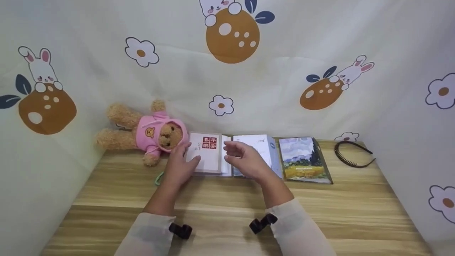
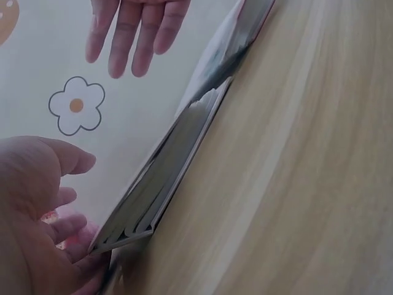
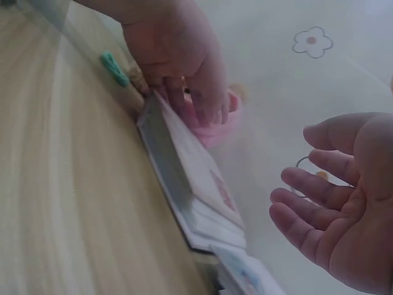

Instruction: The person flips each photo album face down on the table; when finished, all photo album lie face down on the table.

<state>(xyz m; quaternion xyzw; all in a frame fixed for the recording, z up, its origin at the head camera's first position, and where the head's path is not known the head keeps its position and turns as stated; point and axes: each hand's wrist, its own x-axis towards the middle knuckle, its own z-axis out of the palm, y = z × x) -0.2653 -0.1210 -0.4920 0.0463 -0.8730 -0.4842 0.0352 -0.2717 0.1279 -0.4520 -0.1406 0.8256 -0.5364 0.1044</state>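
Observation:
A white photo album with four red characters on its cover lies left of centre at the back of the table. My left hand is at its left edge, the fingers along the edge and the thumb over the cover. In the left wrist view the left hand has its fingertips right at the corner of the album, thumb lifted apart. Close over the album's right side hovers my right hand, fingers loosely bent. The right wrist view shows the right hand with nothing in it.
To the left lies a teddy bear in a pink hoodie. A pale blue album and a landscape-covered album continue the row rightward, then a dark toothed headband. A green loop sits by the left wrist. Patterned cloth hangs behind.

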